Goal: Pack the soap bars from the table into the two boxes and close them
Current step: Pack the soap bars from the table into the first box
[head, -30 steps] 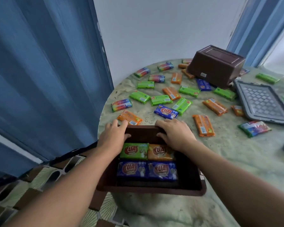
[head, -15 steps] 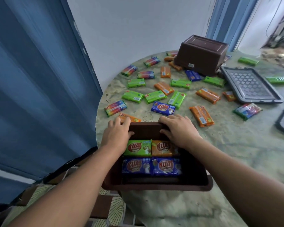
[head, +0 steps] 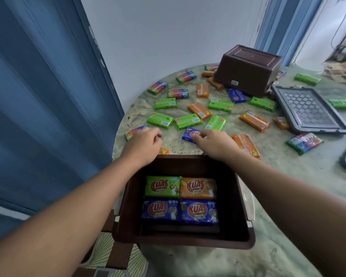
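Nearest, four soap bars are seen lying flat inside the open brown box [head: 242,206] at the table [head: 288,176] edge. Just beyond its far rim, the left hand [head: 143,145] is held with fingers loosely curled and empty, while a blue soap bar [head: 189,133] is touched by the right hand [head: 214,143]. Farther off, loose bars are scattered before the overturned second box [head: 248,69].

Glossy plastic wrappers on the four bars [head: 180,200], inside a smooth dark-brown plastic box [head: 246,216]; mottled green stone-look tabletop [head: 288,172], slightly polished.
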Tool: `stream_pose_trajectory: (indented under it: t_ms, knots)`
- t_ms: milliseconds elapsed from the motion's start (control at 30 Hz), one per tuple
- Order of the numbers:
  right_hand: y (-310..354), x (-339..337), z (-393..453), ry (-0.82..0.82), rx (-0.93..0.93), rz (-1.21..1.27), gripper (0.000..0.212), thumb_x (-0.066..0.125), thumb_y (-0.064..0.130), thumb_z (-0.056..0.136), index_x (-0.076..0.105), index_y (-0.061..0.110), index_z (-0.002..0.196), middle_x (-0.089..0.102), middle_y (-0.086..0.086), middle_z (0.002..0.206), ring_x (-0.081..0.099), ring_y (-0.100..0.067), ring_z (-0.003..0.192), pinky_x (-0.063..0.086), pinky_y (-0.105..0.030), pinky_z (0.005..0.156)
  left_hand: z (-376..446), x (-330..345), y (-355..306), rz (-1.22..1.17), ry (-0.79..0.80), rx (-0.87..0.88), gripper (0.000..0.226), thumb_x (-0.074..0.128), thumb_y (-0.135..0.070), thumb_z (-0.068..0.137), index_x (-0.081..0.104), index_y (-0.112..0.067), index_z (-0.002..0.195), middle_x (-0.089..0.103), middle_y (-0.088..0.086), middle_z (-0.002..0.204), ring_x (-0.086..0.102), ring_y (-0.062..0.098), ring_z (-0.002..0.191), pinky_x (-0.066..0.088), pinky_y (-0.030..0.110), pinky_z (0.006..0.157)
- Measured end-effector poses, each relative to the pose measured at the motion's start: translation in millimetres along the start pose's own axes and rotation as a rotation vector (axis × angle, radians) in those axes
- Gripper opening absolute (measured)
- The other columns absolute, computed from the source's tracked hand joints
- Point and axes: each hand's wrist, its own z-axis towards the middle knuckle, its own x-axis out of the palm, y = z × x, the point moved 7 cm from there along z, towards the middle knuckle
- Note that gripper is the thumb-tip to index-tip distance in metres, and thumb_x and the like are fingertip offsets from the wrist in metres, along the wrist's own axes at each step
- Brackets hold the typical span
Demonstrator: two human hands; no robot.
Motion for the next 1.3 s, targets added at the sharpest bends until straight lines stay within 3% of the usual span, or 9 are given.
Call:
stream_pose_trajectory:
  t_ms: [100,233,333,467,600,833,967,1100,1300]
  knots:
    - [-19.0,4.5,30.5,0.105,0.096,-0.186,0.037,0.055,0.053,0.097,0.063,0.018,0.104,0.066,-0.004,0.099,0.06,-0.025,0.09,0.05,-0.037,0.075,36.4,13.4,0.8,0.15,0.218,0.03,0.026,0.057,-0.02,0.092,0.067,-0.028,0.115,0.062,0.001,0.115,0.062,0.023,0.104,0.053,0.041,0.089]
    - [-41.6,17.8,55.7,0.199,0.197,-0.359,0.048,0.076,0.053,0.079,0.062,0.017,0.107,0.067,-0.005,0.102,0.06,-0.026,0.088,0.049,-0.034,0.071,63.9,39.9,8.3,0.441,0.467,0.093,0.049,0.075,-0.022,0.084,0.061,-0.028,0.13,0.059,0.002,0.13,0.057,0.024,0.118,0.051,0.035,0.092]
    - [-58.2,34.8,68.1,0.265,0.272,-0.449,0.065,0.082,0.052,0.071,0.063,0.017,0.123,0.068,-0.008,0.115,0.063,-0.03,0.099,0.057,-0.039,0.089,74.4,65.1,22.8,0.575,0.595,0.127,0.073,0.083,-0.023,0.075,0.052,-0.026,0.141,0.052,0.007,0.136,0.05,0.031,0.127,0.05,0.044,0.098]
    - [-70.6,46.1,69.9,0.303,0.329,-0.453,0.059,0.071,0.04,0.088,0.057,0.008,0.137,0.064,-0.014,0.13,0.062,-0.035,0.117,0.053,-0.043,0.101,74.9,87.2,28.6,0.65,0.666,0.23,0.065,0.072,-0.015,0.084,0.046,-0.027,0.143,0.047,0.008,0.136,0.042,0.031,0.13,0.044,0.044,0.097]
    - [-69.7,44.9,68.5,0.26,0.32,-0.456,0.051,0.07,0.032,0.091,0.061,0.004,0.133,0.065,-0.014,0.127,0.063,-0.033,0.115,0.055,-0.039,0.095,79.7,92.5,28.8,0.615,0.646,0.295,0.06,0.078,-0.023,0.082,0.049,-0.024,0.134,0.051,0.008,0.131,0.049,0.029,0.122,0.045,0.042,0.095]
    - [-27.1,10.1,55.2,-0.077,0.237,-0.351,0.084,0.076,0.064,0.075,0.042,0.026,0.143,0.035,-0.017,0.147,0.062,-0.036,0.105,0.048,-0.037,0.069,84.2,68.6,28.6,0.287,0.467,0.128,0.084,0.076,-0.061,0.07,0.041,-0.029,0.139,0.042,0.01,0.127,0.057,0.033,0.109,0.051,0.04,0.088]
    - [8.6,-10.1,38.7,-0.223,0.107,-0.332,0.084,0.063,0.072,0.078,0.037,0.031,0.146,0.048,-0.011,0.132,0.061,-0.035,0.101,0.045,-0.037,0.068,79.4,42.8,5.7,0.187,0.314,0.074,0.082,0.06,-0.077,0.067,0.043,-0.024,0.127,0.051,0.008,0.114,0.058,0.03,0.097,0.054,0.044,0.082]
    - [30.9,-14.6,8.7,-0.279,0.027,-0.246,0.082,0.063,0.067,0.079,0.038,0.024,0.145,0.054,-0.006,0.123,0.062,-0.032,0.099,0.045,-0.037,0.069,61.5,15.9,-16.5,0.097,0.191,0.095,0.071,0.062,-0.074,0.075,0.039,-0.022,0.117,0.057,0.002,0.098,0.057,0.025,0.084,0.043,0.038,0.065]
    - [32.8,-5.5,-57.0,-0.281,-0.095,-0.085,0.083,0.073,0.053,0.075,0.032,0.021,0.14,0.058,0.002,0.12,0.062,-0.024,0.088,0.053,-0.039,0.071,-2.0,-13.2,-38.7,0.211,0.095,0.144,0.08,0.074,-0.055,0.076,0.027,-0.02,0.132,0.054,0.013,0.119,0.06,0.037,0.102,0.04,0.039,0.073]
